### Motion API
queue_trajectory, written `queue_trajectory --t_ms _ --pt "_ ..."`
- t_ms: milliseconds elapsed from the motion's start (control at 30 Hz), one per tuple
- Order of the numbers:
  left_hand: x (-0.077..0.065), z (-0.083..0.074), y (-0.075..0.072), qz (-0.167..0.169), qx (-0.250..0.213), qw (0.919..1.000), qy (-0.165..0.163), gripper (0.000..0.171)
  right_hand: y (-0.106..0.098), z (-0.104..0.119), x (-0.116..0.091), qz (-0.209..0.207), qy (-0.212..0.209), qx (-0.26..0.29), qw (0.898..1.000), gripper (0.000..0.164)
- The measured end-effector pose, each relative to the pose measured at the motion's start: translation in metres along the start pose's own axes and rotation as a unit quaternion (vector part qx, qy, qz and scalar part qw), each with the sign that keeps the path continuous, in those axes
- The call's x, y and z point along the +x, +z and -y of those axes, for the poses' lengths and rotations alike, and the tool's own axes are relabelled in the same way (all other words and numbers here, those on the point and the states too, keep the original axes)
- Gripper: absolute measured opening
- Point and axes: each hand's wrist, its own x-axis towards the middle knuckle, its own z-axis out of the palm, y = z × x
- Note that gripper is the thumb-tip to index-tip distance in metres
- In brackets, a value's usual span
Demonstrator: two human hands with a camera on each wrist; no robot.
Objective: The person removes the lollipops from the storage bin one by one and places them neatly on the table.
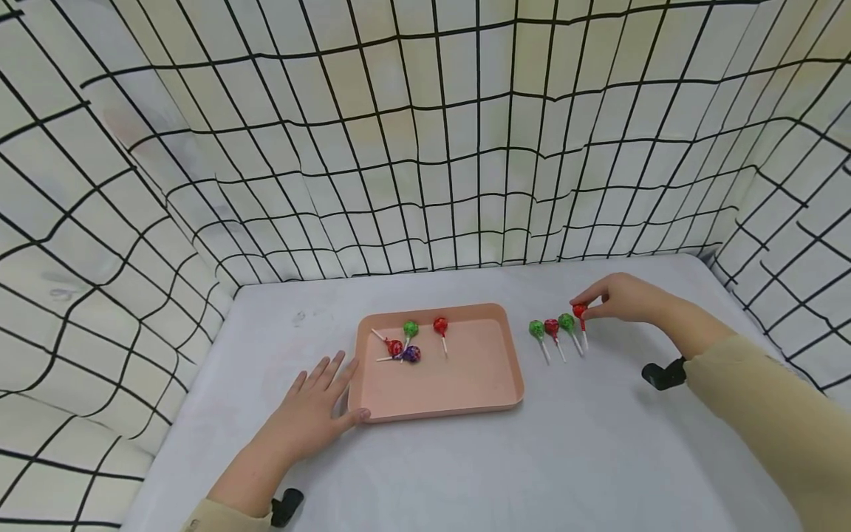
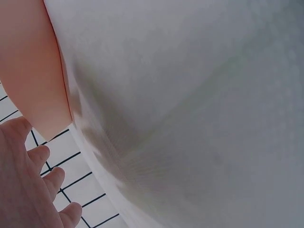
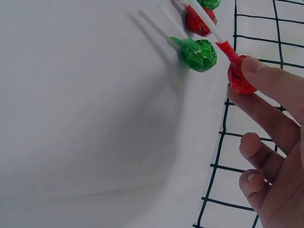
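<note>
My right hand (image 1: 623,298) pinches a red-wrapped lollipop (image 1: 579,310) between thumb and fingertips, its stick pointing down in the head view. Just left of it, a green lollipop (image 1: 566,322), a red one (image 1: 551,327) and another green one (image 1: 537,329) lie in a row on the table. My left hand (image 1: 312,414) touches the left edge of a pink tray (image 1: 465,384), fingers spread and straight. Inside the tray are a green lollipop (image 1: 411,329), a purple one (image 1: 412,355), a red one (image 1: 395,347) and, farther right, another red one (image 1: 440,325).
A white-covered table (image 1: 532,465) lies beneath everything. White walls with a black grid (image 1: 459,148) rise behind and at both sides. A black strap piece (image 1: 665,374) is at the right wrist, a similar one (image 1: 287,507) at the left.
</note>
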Motion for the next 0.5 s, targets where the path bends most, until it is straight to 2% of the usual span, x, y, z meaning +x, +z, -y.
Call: queue_trajectory --t_ms 500 --pt "0.0 0.004 0.001 0.002 0.002 1.0 0.0 0.093 0.008 -0.015 0.009 0.039 0.006 0.003 0.999 0.031"
